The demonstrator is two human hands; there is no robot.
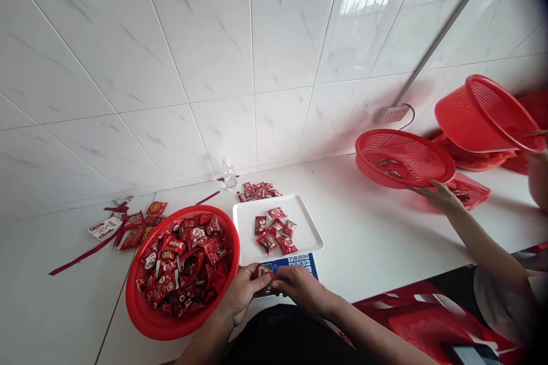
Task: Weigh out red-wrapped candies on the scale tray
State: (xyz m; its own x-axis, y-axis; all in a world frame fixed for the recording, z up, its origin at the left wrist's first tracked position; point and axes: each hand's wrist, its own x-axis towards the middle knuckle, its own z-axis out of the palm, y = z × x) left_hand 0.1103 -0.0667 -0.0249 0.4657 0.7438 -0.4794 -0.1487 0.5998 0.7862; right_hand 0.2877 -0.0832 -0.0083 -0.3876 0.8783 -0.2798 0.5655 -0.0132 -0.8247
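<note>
My left hand (pixel 243 292) pinches a small red candy packet (pixel 262 270) between thumb and fingers. My right hand (pixel 303 290) is closed on the packet's other end, its fingertips partly hidden. Both are in front of a blue-keyed weighing scale (pixel 309 264), whose display they partly cover. On the scale, a white tray (pixel 309 218) carries several red candy packets (pixel 286 245) lying apart. To the left stands a red plastic basket (pixel 136 311) heaped with similar packets (pixel 188 265), close beside my left forearm.
Behind the tray lies a pile of small packets (pixel 259 190) near a clear bottle (pixel 229 175). Ribbons (pixel 88 252), a card (pixel 105 228) and more packets lie far left. At right, another person's hand (pixel 440 197) holds a tilted red basket (pixel 411 154); a second basket (pixel 454 114) is raised.
</note>
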